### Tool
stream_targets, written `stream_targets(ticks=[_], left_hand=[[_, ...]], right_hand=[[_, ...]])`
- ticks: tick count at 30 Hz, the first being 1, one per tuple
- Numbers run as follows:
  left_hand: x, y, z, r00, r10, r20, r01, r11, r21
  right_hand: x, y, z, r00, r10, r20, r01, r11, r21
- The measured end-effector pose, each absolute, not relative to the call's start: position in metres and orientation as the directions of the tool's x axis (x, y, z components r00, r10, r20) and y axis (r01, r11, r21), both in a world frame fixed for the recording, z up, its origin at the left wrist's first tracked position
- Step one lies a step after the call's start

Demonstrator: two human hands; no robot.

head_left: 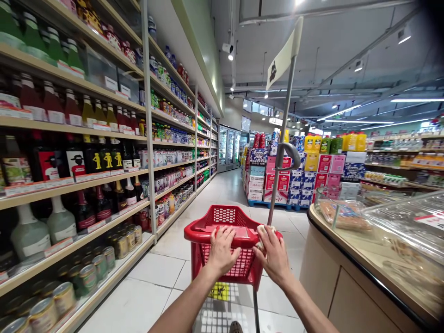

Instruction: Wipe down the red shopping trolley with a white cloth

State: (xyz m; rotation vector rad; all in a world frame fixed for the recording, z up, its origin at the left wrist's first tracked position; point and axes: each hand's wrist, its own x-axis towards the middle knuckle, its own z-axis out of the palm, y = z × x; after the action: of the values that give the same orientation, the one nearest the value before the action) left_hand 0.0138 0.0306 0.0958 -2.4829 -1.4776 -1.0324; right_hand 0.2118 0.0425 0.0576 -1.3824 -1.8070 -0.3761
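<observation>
In front of me stands a red plastic shopping cart point(231, 215) with a perforated basket. My left hand point(224, 252) lies over the cart's red handle point(204, 237), its fingers curled across the top and the thumb on the near side. At the handle's right end, my right hand point(272, 254) presses a crumpled white cloth or tissue point(262, 231) against the bar, the fingers bent over it. Close beside that hand rises a grey metal pole point(279, 138) with a curved grey hook point(289, 156) and a pale flag point(285, 58) on top.
Shelves of bottles and cans point(76, 185) line the left side. On the right is a rounded display counter point(319, 249) with covered food packages. Stacked drink cartons point(277, 180) stand ahead on a blue pallet. A tiled aisle point(225, 185) runs toward glass-door fridges point(229, 143).
</observation>
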Motion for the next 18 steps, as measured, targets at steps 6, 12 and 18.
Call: stream_targets(ticks=[6, 12, 18], left_hand=[[0.017, 0.021, 0.091, 0.336, 0.742, 0.581, 0.790, -0.558, 0.256], [0.012, 0.007, 0.089, 0.401, 0.705, 0.585, 0.745, -0.623, 0.239], [0.005, -0.006, 0.088, 0.437, 0.685, 0.582, 0.757, -0.630, 0.174]], right_hand=[[0.260, 0.046, 0.052, -0.321, 0.671, 0.668, 0.898, 0.439, -0.009], [0.281, 0.037, 0.063, -0.271, 0.746, 0.609, 0.884, 0.443, -0.148], [0.227, 0.015, 0.069, -0.107, 0.672, 0.733, 0.915, 0.354, -0.191]])
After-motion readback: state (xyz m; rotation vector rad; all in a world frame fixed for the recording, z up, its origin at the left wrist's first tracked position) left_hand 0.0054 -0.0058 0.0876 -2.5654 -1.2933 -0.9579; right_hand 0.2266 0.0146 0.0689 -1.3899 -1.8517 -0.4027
